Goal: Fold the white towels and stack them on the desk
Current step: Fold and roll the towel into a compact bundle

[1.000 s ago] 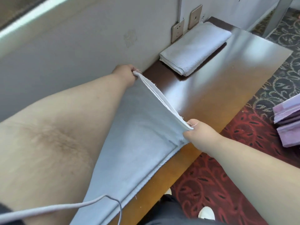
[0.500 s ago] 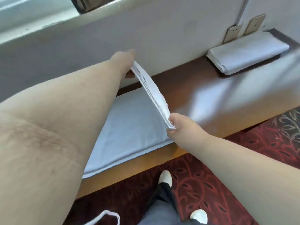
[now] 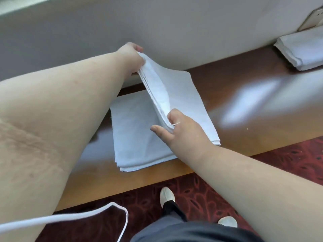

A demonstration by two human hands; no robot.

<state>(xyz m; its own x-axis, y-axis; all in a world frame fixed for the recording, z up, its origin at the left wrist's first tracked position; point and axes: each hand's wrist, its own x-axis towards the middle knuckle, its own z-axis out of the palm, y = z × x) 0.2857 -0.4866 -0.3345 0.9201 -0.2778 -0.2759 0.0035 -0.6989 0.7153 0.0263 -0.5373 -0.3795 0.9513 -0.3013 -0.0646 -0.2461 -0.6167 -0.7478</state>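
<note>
A white towel (image 3: 136, 137) lies on the brown desk (image 3: 244, 105), folded over on itself. Its upper flap (image 3: 183, 95) is lifted and slopes down to the right. My left hand (image 3: 131, 56) grips the far end of the flap's raised edge, close to the wall. My right hand (image 3: 176, 130) pinches the near end of that same edge, with the index finger stretched out. A second folded white towel (image 3: 300, 49) rests flat at the desk's far right, by the wall.
A grey-white wall (image 3: 157, 23) runs along the back of the desk, with a socket plate (image 3: 312, 20) at the upper right. Red patterned carpet (image 3: 192, 194) and my white shoes (image 3: 167, 194) lie below the desk's front edge. A white cord (image 3: 104, 208) dangles near the camera.
Both hands have carried the towel's held edge leftward over itself, so the long strip now lies doubled and shorter. The view has shifted left; the folded towel sits at the frame's right edge.
</note>
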